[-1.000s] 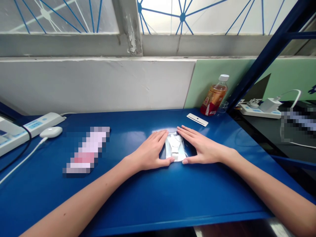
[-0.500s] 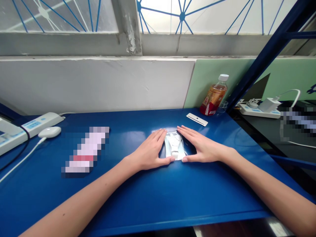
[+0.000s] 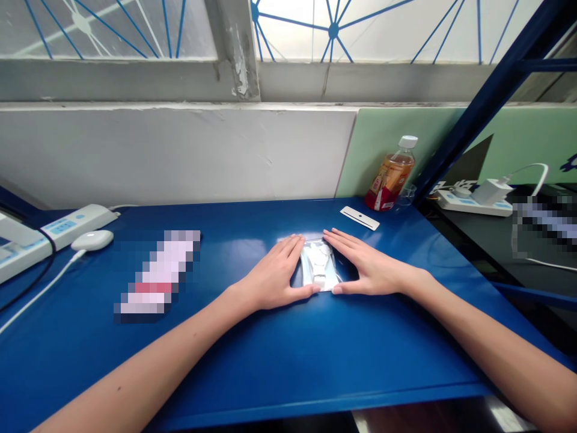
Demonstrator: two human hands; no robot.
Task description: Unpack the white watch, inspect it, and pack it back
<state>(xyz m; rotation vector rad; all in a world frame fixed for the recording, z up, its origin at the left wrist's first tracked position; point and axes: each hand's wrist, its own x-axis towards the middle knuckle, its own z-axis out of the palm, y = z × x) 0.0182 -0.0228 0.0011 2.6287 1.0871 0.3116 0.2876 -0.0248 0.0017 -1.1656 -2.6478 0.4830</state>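
From my remote seat I am looking down on a glossy blue surface [image 3: 279, 361]; at the far left a long white power strip with light blue panels [image 3: 81, 218] is lying at a slant, a thin black cable [image 3: 50, 242] crossing it; just beside it a glossy white rounded case [image 3: 92, 240] is resting, with a thin white cable [image 3: 42, 290] running from its near end toward the left edge; next a long, narrow, pale pink and white object [image 3: 157, 273] is lying diagonally, too pixelated for me to identify.

Near the middle my left hand [image 3: 277, 278] is lying low with fingers together and thumb spread wide, bordering the left side of a clear plastic packet with white and pale blue contents [image 3: 320, 264]; that packet is lying flat on the surface between my two hands; my right hand [image 3: 372, 267] is mirroring the pose, widely open, its fingertips and thumb tip at the packet's right edge; neither hand is closing around it, and I cannot tell how firmly they are pressing.

Farther right and back, a flat white card strip with dark marks [image 3: 367, 222] is lying near an amber-filled plastic bottle with a white cap [image 3: 390, 180], which is standing by a slanting dark blue metal post [image 3: 473, 114]; beyond that, a white block charger [image 3: 493, 191] is sitting in a second white power strip [image 3: 498, 210].
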